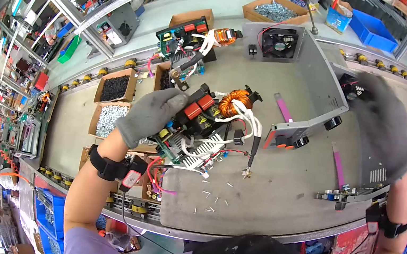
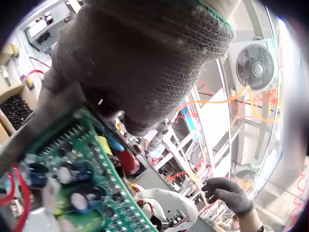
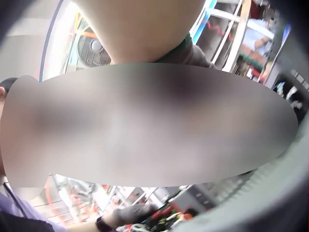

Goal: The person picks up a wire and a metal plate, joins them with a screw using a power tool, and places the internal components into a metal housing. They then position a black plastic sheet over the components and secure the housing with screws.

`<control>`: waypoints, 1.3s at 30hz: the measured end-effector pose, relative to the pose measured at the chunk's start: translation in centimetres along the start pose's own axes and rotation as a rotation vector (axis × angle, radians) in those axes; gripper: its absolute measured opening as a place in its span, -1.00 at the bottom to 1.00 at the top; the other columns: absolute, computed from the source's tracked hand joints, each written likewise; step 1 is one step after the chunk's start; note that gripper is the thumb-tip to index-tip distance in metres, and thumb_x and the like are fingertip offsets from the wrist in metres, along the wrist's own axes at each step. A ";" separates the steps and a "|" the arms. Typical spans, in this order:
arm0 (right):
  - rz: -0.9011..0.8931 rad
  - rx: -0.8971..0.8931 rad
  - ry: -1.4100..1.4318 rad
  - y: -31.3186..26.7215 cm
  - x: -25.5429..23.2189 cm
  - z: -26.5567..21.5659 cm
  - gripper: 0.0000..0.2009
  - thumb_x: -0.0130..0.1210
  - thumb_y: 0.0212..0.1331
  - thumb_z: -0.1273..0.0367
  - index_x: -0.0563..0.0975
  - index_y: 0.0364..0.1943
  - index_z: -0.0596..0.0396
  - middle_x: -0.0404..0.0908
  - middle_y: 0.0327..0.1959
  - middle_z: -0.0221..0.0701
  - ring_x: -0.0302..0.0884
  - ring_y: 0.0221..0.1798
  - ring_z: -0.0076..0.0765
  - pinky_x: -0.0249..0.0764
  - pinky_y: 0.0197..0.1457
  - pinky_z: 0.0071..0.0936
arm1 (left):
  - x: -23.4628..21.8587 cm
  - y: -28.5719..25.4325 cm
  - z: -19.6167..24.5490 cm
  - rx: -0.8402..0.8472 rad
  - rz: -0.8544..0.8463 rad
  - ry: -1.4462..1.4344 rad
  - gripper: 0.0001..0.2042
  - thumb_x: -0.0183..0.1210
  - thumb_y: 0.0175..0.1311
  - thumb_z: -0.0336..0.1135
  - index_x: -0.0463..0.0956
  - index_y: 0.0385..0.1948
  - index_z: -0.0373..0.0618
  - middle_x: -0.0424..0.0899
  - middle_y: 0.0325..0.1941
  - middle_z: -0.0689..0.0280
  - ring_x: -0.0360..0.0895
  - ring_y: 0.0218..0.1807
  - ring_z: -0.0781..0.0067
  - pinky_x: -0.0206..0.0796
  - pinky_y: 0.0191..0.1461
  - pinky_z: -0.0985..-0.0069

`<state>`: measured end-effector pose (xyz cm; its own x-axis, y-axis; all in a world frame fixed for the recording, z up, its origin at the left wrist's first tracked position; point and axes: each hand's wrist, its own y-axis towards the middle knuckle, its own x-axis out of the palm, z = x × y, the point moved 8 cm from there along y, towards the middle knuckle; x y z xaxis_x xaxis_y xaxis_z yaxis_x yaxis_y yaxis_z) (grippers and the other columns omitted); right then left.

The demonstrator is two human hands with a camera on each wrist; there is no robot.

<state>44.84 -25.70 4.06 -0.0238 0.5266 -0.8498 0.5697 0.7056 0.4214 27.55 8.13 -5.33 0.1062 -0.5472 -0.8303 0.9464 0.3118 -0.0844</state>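
My gloved left hand (image 1: 153, 115) grips the near-left edge of a circuit board assembly (image 2: 72, 169), fingers over its metal edge. The board carries a copper-wound coil (image 1: 234, 103), red components, a finned heat sink (image 1: 205, 151) and white-sleeved wires. To the right, my gloved right hand (image 1: 384, 125), blurred, is over a grey metal casing (image 1: 373, 161) with a black fan (image 1: 351, 88). In the left wrist view the fingers of that right hand (image 2: 229, 195) are loosely bent with nothing between them. A blurred patch covers most of the right wrist view.
Another grey casing (image 1: 319, 76) with a fan stands at the middle back. A second board assembly (image 1: 185, 43) lies at the back left. Boxes of black screws (image 1: 114, 88) and silver screws (image 1: 110, 119) sit left. Loose pins (image 1: 213, 198) lie on the near worktop; rollers (image 1: 139, 206) line its edge.
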 end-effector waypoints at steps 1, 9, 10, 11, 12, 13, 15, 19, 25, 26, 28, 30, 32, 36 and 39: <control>-0.034 -0.101 0.063 1.7 1.9 -3.0 -0.61 0.15 0.06 0.35 0.50 0.03 0.09 0.51 -0.02 -0.13 0.49 0.02 0.01 0.44 0.01 -0.15 | -0.4 -0.3 -1.6 0.026 0.010 -0.052 -0.63 0.00 0.43 -0.12 0.48 0.06 -0.21 0.68 -0.17 0.05 0.60 -0.13 0.24 0.44 -0.10 0.41; -1.087 -0.218 -0.135 7.7 22.7 -10.2 0.11 0.38 -0.33 -0.18 0.18 0.37 0.07 0.47 0.16 -0.09 0.41 0.21 0.07 0.38 0.19 -0.22 | 5.8 -8.7 -10.0 -0.648 -0.428 -0.731 0.03 -0.39 0.01 0.68 0.49 -0.06 -0.27 0.62 -0.39 0.10 0.64 -0.35 0.26 0.52 -0.37 0.39; -1.144 -0.150 -0.115 7.7 23.5 -10.4 0.07 0.38 -0.31 -0.12 0.20 0.37 0.04 0.50 0.15 -0.08 0.45 0.19 0.07 0.41 0.18 -0.24 | 6.4 -8.9 -9.8 -0.643 -0.421 -0.740 0.03 -0.39 0.01 0.68 0.49 -0.06 -0.27 0.62 -0.39 0.10 0.64 -0.35 0.26 0.52 -0.37 0.39; -1.141 -0.153 -0.128 7.8 23.8 -10.5 0.07 0.38 -0.31 -0.12 0.20 0.37 0.04 0.50 0.15 -0.08 0.45 0.19 0.07 0.41 0.18 -0.24 | 7.0 -8.9 -9.9 -0.669 -0.378 -0.817 0.05 -0.39 -0.02 0.70 0.48 -0.02 -0.28 0.62 -0.34 0.08 0.64 -0.31 0.25 0.53 -0.33 0.37; -1.097 -0.193 -0.160 8.1 23.4 -11.0 0.01 0.37 -0.30 -0.07 0.23 0.36 -0.01 0.50 0.13 -0.08 0.47 0.16 0.05 0.42 0.15 -0.24 | 7.3 -8.9 -10.1 -0.692 -0.334 -0.898 0.07 -0.39 -0.05 0.72 0.46 0.01 -0.28 0.63 -0.29 0.06 0.65 -0.26 0.24 0.54 -0.29 0.35; -1.056 -0.234 -0.192 8.2 23.1 -11.5 -0.05 0.36 -0.29 -0.02 0.27 0.34 -0.05 0.51 0.11 -0.07 0.50 0.13 0.03 0.43 0.12 -0.23 | 7.7 -9.0 -9.5 -0.658 -0.451 -1.057 -0.06 -0.26 0.10 0.60 0.40 0.11 -0.20 0.62 -0.13 0.07 0.63 -0.14 0.18 0.53 -0.11 0.28; -0.902 -0.297 -0.278 8.5 21.4 -12.7 -0.11 0.34 -0.26 0.01 0.30 0.32 -0.08 0.52 0.07 -0.08 0.50 0.09 0.02 0.44 0.08 -0.24 | 7.8 -9.3 -7.8 -0.582 -0.352 -1.252 -0.16 -0.17 0.17 0.51 0.37 0.15 -0.16 0.60 -0.04 0.09 0.61 -0.06 0.15 0.48 0.00 0.23; -0.405 -0.544 -0.400 8.5 14.4 -17.5 -0.22 0.37 -0.30 0.18 0.40 0.21 -0.12 0.45 0.01 -0.22 0.36 0.10 0.09 0.39 0.07 -0.08 | 7.6 -10.1 -3.9 -0.160 -0.263 -1.621 -0.39 0.06 0.31 0.14 0.32 0.21 -0.17 0.53 0.13 0.16 0.52 0.12 0.26 0.35 0.25 0.16; 0.525 -0.956 -0.369 5.4 1.9 -24.4 -0.41 0.33 -0.29 0.37 0.50 0.02 -0.22 0.46 -0.01 -0.26 0.37 0.05 0.02 0.39 0.03 -0.13 | 5.3 -10.3 2.7 0.250 0.058 -1.930 0.07 0.32 -0.20 0.40 0.13 0.34 -0.13 0.29 0.36 0.21 0.30 0.32 0.20 0.23 0.34 0.25; 0.691 -0.998 -0.309 4.5 0.0 -24.9 -0.43 0.33 -0.30 0.38 0.52 -0.01 -0.25 0.47 -0.02 -0.27 0.38 0.03 0.01 0.40 0.02 -0.16 | 5.9 -10.0 3.1 0.299 -0.023 -2.004 0.05 0.30 -0.20 0.41 0.13 0.35 -0.05 0.32 0.34 0.19 0.33 0.32 0.13 0.23 0.34 0.15; 0.797 -1.019 -0.316 3.7 -1.5 -26.0 -0.43 0.34 -0.30 0.38 0.52 -0.01 -0.25 0.48 -0.02 -0.27 0.39 0.01 0.01 0.40 0.01 -0.17 | 6.5 -10.3 3.6 0.294 -0.031 -1.948 0.04 0.30 -0.19 0.40 0.13 0.35 0.00 0.34 0.33 0.17 0.35 0.31 0.10 0.24 0.31 0.02; 0.910 -1.033 -0.336 3.0 -2.9 -26.7 -0.43 0.36 -0.29 0.38 0.52 -0.01 -0.26 0.49 -0.03 -0.26 0.40 -0.02 0.00 0.40 0.01 -0.17 | 9.5 -8.8 1.7 0.211 -0.069 -2.224 -0.14 0.38 -0.03 0.08 0.18 0.34 0.01 0.36 0.34 0.16 0.34 0.32 0.02 0.25 0.33 -0.08; 0.938 -0.979 -0.269 3.1 -3.6 -26.3 -0.48 0.37 -0.24 0.37 0.52 -0.04 -0.24 0.49 -0.03 -0.26 0.40 -0.01 0.00 0.40 0.01 -0.17 | 6.3 -8.8 2.2 0.355 0.278 -1.686 -0.19 0.37 0.01 -0.02 0.20 0.33 -0.03 0.34 0.36 0.15 0.31 0.35 0.01 0.21 0.36 -0.12; 0.916 -0.837 -0.207 3.5 -5.0 -24.3 -0.34 0.43 -0.24 0.27 0.41 0.09 -0.14 0.44 0.00 -0.22 0.37 0.02 0.02 0.35 0.03 -0.11 | 0.3 -10.9 6.1 0.665 0.333 -2.062 -0.36 0.12 0.29 0.04 0.19 0.32 -0.09 0.40 0.29 0.11 0.41 0.26 0.04 0.37 0.22 -0.11; 0.858 -0.691 -0.185 3.3 -4.7 -23.4 -0.22 0.46 -0.30 0.25 0.34 0.16 -0.02 0.41 -0.02 -0.17 0.35 -0.03 0.04 0.32 0.03 -0.08 | -1.3 -11.7 4.2 0.509 0.510 -1.854 -0.19 0.16 0.15 0.25 0.16 0.34 -0.07 0.26 0.40 0.18 0.26 0.37 0.02 0.23 0.35 -0.04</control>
<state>27.57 -14.74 16.83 0.3137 0.9276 -0.2030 -0.2419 0.2848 0.9276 17.61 1.91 -0.93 0.1591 -0.5929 0.7894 0.6804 0.6452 0.3475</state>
